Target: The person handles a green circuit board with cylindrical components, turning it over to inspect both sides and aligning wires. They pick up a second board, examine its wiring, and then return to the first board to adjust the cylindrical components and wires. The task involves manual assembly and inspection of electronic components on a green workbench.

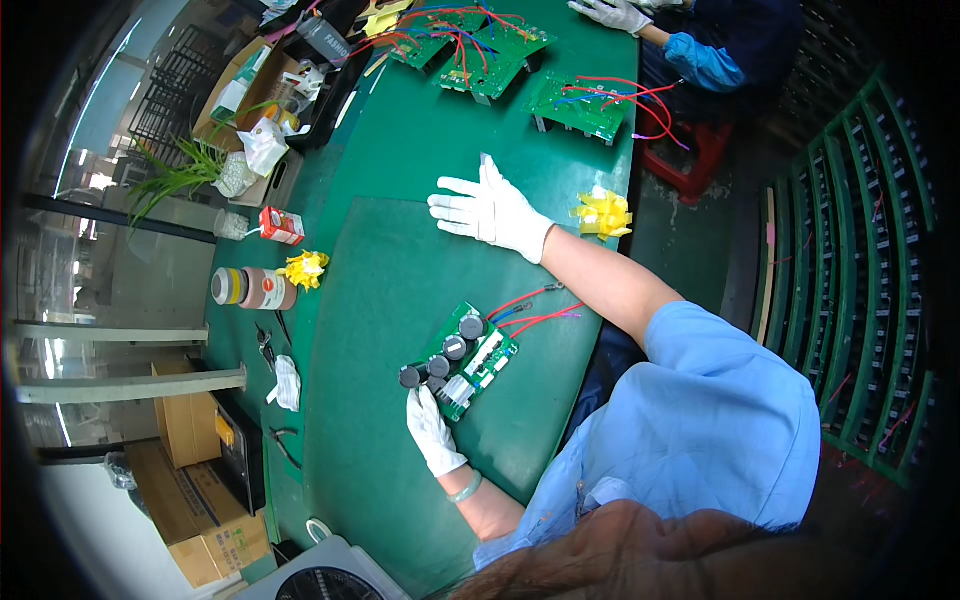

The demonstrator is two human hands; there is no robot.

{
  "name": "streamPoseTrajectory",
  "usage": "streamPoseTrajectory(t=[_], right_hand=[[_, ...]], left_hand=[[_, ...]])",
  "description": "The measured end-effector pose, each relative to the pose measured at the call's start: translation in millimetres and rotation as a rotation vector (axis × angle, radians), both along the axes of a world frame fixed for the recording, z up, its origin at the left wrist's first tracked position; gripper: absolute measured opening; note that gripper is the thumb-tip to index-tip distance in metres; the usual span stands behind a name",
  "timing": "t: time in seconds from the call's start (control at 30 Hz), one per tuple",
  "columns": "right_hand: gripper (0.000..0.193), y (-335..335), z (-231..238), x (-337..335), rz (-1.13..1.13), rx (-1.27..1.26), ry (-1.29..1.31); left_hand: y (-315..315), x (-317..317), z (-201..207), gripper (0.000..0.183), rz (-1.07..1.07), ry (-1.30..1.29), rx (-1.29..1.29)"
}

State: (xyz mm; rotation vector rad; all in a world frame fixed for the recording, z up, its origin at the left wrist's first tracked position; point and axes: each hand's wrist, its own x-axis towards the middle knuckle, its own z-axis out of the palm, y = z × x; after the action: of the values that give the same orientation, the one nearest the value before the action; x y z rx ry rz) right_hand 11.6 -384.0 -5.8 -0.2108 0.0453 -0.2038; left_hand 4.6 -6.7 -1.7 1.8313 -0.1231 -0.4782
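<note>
A green circuit board (466, 362) with black round capacitors and several red and blue wires lies tilted on the green mat. My left hand (434, 434), in a white glove, closes its fingers at the board's near-left corner beside the capacitors; the fingertips are partly hidden. My right hand (492, 212), also gloved in white, is stretched over the table beyond the board. Its fingers are spread and nothing is in them. To the right of it, by the table edge, sits a yellow crumpled bundle (603, 213).
More wired circuit boards (578, 106) stand at the far end, near a co-worker's gloved hand (612, 14). Along the left lie a bottle (268, 288), a red drink carton (281, 226), pliers (265, 348) and a potted plant (185, 172). Green racks (850, 270) line the right.
</note>
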Motion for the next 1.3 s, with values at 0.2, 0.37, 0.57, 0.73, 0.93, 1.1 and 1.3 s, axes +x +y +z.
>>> streamPoseTrajectory(t=[0.2,0.37,0.57,0.73,0.93,1.1,1.3], right_hand=[[0.091,10,3,5,0.039,0.008,-0.001],[0.09,5,1,3,0.033,0.015,-0.011],[0.091,5,-3,5,0.039,0.001,-0.036],[0.091,6,-3,5,0.052,-0.003,-0.032],[0.091,3,-3,6,0.042,-0.019,-0.023],[0.09,8,3,6,0.037,-0.025,0.004],[0.09,5,0,4,0.032,-0.029,-0.02]], left_hand=[[9,-4,2,0.049,0.01,0.002,-0.082],[3,-4,3,0.049,-0.005,-0.017,-0.064],[5,-4,0,0.048,0.023,-0.028,-0.025],[2,-5,4,0.048,0.038,-0.01,-0.059],[0,-5,4,0.048,0.038,0.048,-0.115],[3,-4,4,0.048,0.064,0.075,-0.096],[0,-3,6,0.048,0.024,0.05,-0.041]])
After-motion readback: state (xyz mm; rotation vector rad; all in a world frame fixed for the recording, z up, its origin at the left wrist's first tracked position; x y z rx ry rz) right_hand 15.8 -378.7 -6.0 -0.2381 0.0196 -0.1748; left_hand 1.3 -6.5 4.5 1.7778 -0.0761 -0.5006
